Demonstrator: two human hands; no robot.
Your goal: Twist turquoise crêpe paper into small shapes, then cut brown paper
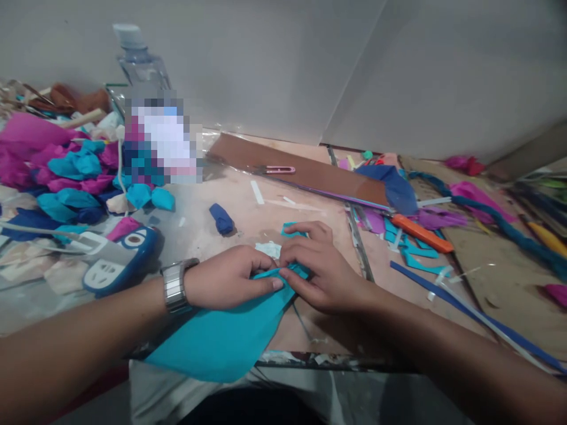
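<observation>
A thin turquoise sheet (225, 339), paper or cloth, hangs partly over the table's front edge. My left hand (234, 277), with a metal watch (176, 286) on its wrist, pinches the sheet's upper edge between thumb and fingers. Close against it, my right hand (321, 268) grips the gathered corner of the same sheet with thumb and index finger. What lies between the fingertips is partly hidden. Just beyond the hands are a small white scrap (268, 249) and a turquoise scrap (292, 229). A dark blue folded piece (221, 219) lies to the left of them.
Crumpled pink, turquoise and blue pieces (75, 162) heap at the left, near a blue-white power strip (121, 260) and a clear bottle (142, 65). Thread snips (279, 170) rest on a brown sheet (305, 168). An orange cutter (423, 233) and scraps lie at the right.
</observation>
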